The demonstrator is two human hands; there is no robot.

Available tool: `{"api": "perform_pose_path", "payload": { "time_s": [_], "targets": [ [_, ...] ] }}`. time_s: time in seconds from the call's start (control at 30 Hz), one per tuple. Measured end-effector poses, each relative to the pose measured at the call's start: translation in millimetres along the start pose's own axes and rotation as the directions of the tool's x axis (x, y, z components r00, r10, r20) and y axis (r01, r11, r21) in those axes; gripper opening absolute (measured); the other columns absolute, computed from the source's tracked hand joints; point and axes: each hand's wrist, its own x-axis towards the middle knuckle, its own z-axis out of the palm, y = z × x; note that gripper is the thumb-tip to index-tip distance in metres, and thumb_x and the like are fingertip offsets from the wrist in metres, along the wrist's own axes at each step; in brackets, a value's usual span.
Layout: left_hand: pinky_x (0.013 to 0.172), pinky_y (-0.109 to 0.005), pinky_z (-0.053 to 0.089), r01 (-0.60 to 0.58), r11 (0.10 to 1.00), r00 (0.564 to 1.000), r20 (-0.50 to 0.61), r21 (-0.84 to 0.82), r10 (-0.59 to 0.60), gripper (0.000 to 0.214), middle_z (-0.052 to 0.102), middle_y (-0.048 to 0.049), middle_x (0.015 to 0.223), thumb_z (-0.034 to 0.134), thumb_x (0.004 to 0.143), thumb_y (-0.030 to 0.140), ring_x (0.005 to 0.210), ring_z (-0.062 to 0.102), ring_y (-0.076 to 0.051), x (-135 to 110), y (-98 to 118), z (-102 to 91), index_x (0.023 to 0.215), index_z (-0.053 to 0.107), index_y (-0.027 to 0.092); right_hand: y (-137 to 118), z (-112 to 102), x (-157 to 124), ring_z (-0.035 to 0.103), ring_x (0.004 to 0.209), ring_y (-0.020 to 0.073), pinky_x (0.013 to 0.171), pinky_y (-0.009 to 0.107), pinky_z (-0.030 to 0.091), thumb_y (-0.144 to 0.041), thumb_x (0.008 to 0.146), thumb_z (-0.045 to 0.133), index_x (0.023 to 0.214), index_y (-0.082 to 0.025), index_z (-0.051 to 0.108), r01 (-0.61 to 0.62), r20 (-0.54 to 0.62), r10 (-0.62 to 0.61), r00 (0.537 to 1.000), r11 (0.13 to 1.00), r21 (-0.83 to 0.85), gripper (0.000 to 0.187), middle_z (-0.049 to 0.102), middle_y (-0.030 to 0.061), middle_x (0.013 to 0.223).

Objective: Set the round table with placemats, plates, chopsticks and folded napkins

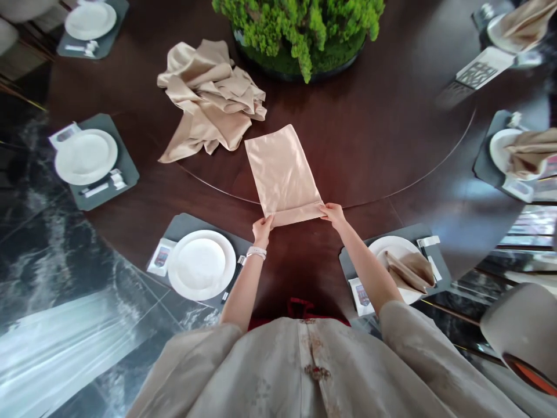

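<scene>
A beige satin napkin (285, 171) lies on the dark wooden table, folded to a rectangle, with a narrow strip turned over along its near edge. My left hand (263, 231) pinches the near left corner of that strip. At the near right corner, my right hand (333, 215) grips the strip between thumb and fingers. Beyond the napkin, to the left, a crumpled heap of the same beige cloth (213, 98) rests on the table. The undersides of the napkin and the fingertips beneath it are hidden.
White plates (202, 265) on grey placemats stand left and right of me; the right-hand plate (402, 247) bears a folded napkin (411, 271). A green potted plant (304, 35) occupies the table's middle. A white sign (485, 68) stands far right, and a chair (522, 325) is near right.
</scene>
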Motion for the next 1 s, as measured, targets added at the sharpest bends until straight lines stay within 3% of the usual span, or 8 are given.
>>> {"api": "perform_pose_path", "payload": {
  "time_s": [0.17, 0.27, 0.37, 0.47, 0.57, 0.7, 0.83, 1.0],
  "targets": [
    [0.06, -0.025, 0.049, 0.206, 0.963, 0.965, -0.126, -0.174, -0.229, 0.039, 0.062, -0.0017, 0.08, 0.083, 0.064, 0.036, 0.072, 0.06, -0.013, 14, 5, 3.1, 0.089, 0.058, 0.019, -23, 9, 13, 0.05, 0.054, 0.0097, 0.048, 0.024, 0.051, -0.03, 0.057, 0.091, 0.066, -0.021, 0.052, -0.077, -0.15, 0.064, 0.987, 0.994, -0.084, 0.041, 0.052, -0.0038, 0.06],
    [0.061, -0.028, 0.05, 0.222, 0.944, 0.973, 0.112, -0.242, -0.201, 0.043, 0.066, -0.0065, 0.084, 0.087, 0.06, 0.033, 0.073, 0.063, -0.016, 15, 2, -10.2, 0.091, 0.063, 0.018, -35, -4, 11, 0.051, 0.055, 0.0116, 0.05, 0.026, 0.049, -0.033, 0.057, 0.091, 0.065, -0.019, 0.057, -0.058, 0.082, 0.068, 0.994, 0.991, -0.12, 0.038, 0.052, -0.0023, 0.058],
    [0.073, -0.034, 0.054, 0.002, 0.971, 0.965, 0.255, -0.24, 0.061, 0.04, 0.07, -0.0094, 0.092, 0.086, 0.061, 0.043, 0.086, 0.067, -0.023, 11, 7, -34.3, 0.087, 0.07, 0.016, -50, -26, -2, 0.061, 0.07, 0.0182, 0.063, 0.031, 0.053, -0.044, 0.055, 0.09, 0.063, -0.017, 0.066, 0.178, 0.312, -0.106, 0.944, 0.961, -0.212, 0.037, 0.062, 0.0025, 0.07],
    [0.093, -0.039, 0.054, -0.386, 0.919, 0.915, 0.095, -0.078, 0.392, 0.038, 0.063, -0.012, 0.131, 0.081, 0.069, 0.047, 0.115, 0.063, -0.029, 5, 25, -59.2, 0.091, 0.074, 0.017, -67, -42, -24, 0.064, 0.102, 0.0263, 0.085, 0.038, 0.055, -0.049, 0.055, 0.09, 0.065, -0.021, 0.072, 0.491, 0.351, -0.413, 0.84, 0.855, -0.169, 0.036, 0.067, 0.0066, 0.118],
    [0.102, -0.041, 0.05, -0.526, 0.845, 0.85, 0.053, 0.096, 0.524, 0.037, 0.045, -0.0111, 0.153, 0.074, 0.079, 0.045, 0.132, 0.052, -0.032, 4, 43, -72.4, 0.104, 0.073, 0.019, -78, -41, -46, 0.062, 0.115, 0.0285, 0.095, 0.04, 0.053, -0.051, 0.066, 0.085, 0.066, -0.023, 0.072, 0.616, 0.378, -0.552, 0.743, 0.785, -0.065, 0.031, 0.062, 0.0067, 0.134],
    [0.094, -0.038, 0.052, -0.475, 0.88, 0.878, 0.053, -0.015, 0.475, 0.031, 0.069, -0.0094, 0.112, 0.066, 0.085, 0.044, 0.11, 0.064, -0.027, 9, 38, -60.3, 0.102, 0.069, 0.018, -67, -23, -60, 0.066, 0.099, 0.0248, 0.088, 0.038, 0.053, -0.052, 0.069, 0.082, 0.071, -0.022, 0.071, 0.582, 0.165, -0.572, 0.804, 0.813, -0.015, 0.032, 0.07, 0.0074, 0.107],
    [0.081, -0.029, 0.053, -0.309, 0.918, 0.95, -0.132, -0.248, 0.284, 0.035, 0.068, -0.0021, 0.087, 0.076, 0.072, 0.036, 0.085, 0.066, -0.017, 13, 3, -35.2, 0.1, 0.063, 0.019, -30, -5, -60, 0.062, 0.074, 0.0176, 0.073, 0.032, 0.051, -0.05, 0.053, 0.089, 0.072, -0.021, 0.064, 0.408, -0.127, -0.394, 0.91, 0.907, 0.102, 0.043, 0.067, 0.0014, 0.078],
    [0.067, -0.025, 0.048, -0.027, 0.961, 1.0, 0.007, -0.276, 0.03, 0.034, 0.064, -0.0006, 0.069, 0.085, 0.059, 0.038, 0.07, 0.059, -0.014, 17, -35, -31.3, 0.076, 0.066, 0.015, 1, -4, -51, 0.055, 0.061, 0.0123, 0.061, 0.026, 0.044, -0.041, 0.041, 0.094, 0.068, -0.018, 0.063, 0.01, -0.044, -0.003, 0.999, 0.986, 0.167, 0.047, 0.061, -0.0029, 0.062]
  ]
}}
